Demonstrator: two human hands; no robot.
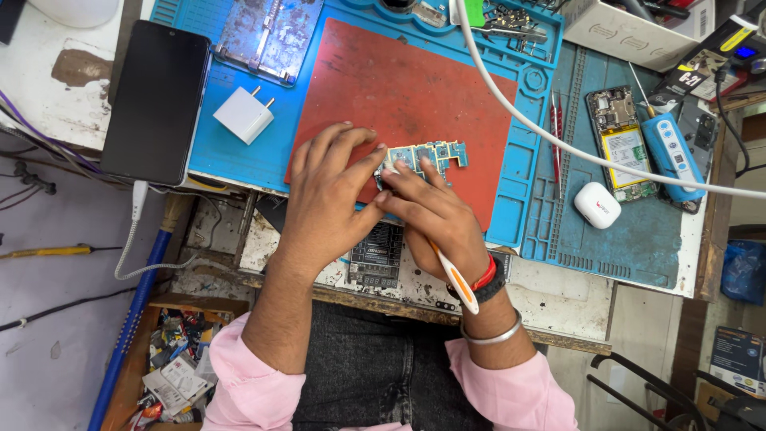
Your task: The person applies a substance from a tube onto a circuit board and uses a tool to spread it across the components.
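both hands (383,207) pin circuit board (427,157) under fingertips on red mat (415,88).

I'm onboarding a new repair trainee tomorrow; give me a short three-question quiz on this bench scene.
1. True or false: the small blue-green circuit board lies on the red rubber mat.
2. Which hand holds the orange-and-white brush-like tool: A left hand, B right hand?
3. Fill in: the white square plug adapter sits between the black smartphone and the ____ mat.

Key: 1 true; 2 B; 3 red.
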